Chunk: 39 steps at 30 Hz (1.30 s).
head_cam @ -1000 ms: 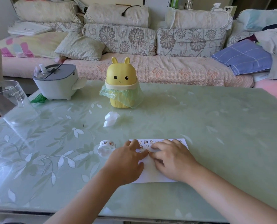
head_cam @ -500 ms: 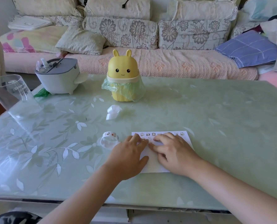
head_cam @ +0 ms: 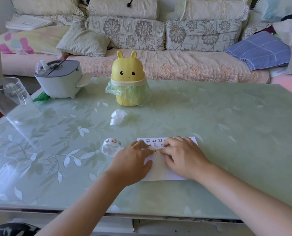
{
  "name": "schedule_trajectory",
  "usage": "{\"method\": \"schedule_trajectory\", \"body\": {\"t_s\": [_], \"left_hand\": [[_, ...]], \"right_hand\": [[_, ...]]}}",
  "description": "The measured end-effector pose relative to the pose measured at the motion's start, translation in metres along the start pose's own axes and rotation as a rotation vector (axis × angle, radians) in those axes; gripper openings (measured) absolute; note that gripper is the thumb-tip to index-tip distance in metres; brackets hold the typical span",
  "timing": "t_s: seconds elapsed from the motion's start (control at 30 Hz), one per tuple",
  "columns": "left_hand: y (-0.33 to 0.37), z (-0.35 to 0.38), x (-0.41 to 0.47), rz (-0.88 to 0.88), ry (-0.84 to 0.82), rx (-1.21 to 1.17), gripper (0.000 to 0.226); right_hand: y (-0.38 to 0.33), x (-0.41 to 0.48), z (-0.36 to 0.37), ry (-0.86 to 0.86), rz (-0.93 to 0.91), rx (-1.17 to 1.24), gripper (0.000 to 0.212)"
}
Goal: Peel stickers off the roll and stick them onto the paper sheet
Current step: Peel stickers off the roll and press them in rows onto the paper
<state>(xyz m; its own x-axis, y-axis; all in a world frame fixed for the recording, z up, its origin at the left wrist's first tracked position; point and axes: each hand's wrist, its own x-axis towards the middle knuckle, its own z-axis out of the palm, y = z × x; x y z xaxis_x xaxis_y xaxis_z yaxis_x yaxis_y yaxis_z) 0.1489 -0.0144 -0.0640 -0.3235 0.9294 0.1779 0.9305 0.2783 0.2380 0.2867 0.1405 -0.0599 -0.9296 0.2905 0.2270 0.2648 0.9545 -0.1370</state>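
Head view: pin paper sheet (head_cam: 160, 169) under flat left hand (head_cam: 133, 160); smooth sticker (head_cam: 156, 150) between hands; cannot tell right hand (head_cam: 184, 155) grip.

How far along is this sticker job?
Done: about two rows of stickers line the far edge of the paper sheet. In hand: the left hand and right hand rest on the sheet, fingertips meeting at a third-row sticker. Left: the sheet's near half is bare, and the sticker roll beside it shows more.
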Motion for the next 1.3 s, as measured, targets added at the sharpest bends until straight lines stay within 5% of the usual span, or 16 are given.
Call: {"method": "schedule_trajectory", "body": {"t_s": [0.3, 0.47, 0.6, 0.73, 0.93, 1.3], "left_hand": [[-0.012, -0.03, 0.003, 0.077, 0.264, -0.1, 0.022], [-0.035, -0.055, -0.008, -0.102, 0.421, -0.042, 0.015], [-0.062, -0.07, -0.02, -0.172, 0.172, -0.04, 0.049], [-0.08, -0.077, -0.028, -0.272, 0.014, -0.059, 0.054], [-0.086, -0.074, -0.027, -0.289, 0.002, -0.095, 0.018], [-0.075, -0.079, -0.021, -0.284, 0.055, -0.327, 0.019]], "right_hand": [[-0.019, 0.029, -0.017, -0.029, 0.103, 0.145, 0.025], [-0.04, 0.049, -0.017, -0.077, 0.142, 0.331, 0.023], [-0.058, 0.062, -0.016, -0.094, 0.145, 0.467, 0.024], [-0.072, 0.072, -0.01, -0.122, 0.15, 0.545, 0.027], [-0.087, 0.082, 0.0, -0.176, 0.126, 0.63, 0.035], [-0.081, 0.086, -0.004, -0.234, 0.192, 0.778, 0.033]]}}
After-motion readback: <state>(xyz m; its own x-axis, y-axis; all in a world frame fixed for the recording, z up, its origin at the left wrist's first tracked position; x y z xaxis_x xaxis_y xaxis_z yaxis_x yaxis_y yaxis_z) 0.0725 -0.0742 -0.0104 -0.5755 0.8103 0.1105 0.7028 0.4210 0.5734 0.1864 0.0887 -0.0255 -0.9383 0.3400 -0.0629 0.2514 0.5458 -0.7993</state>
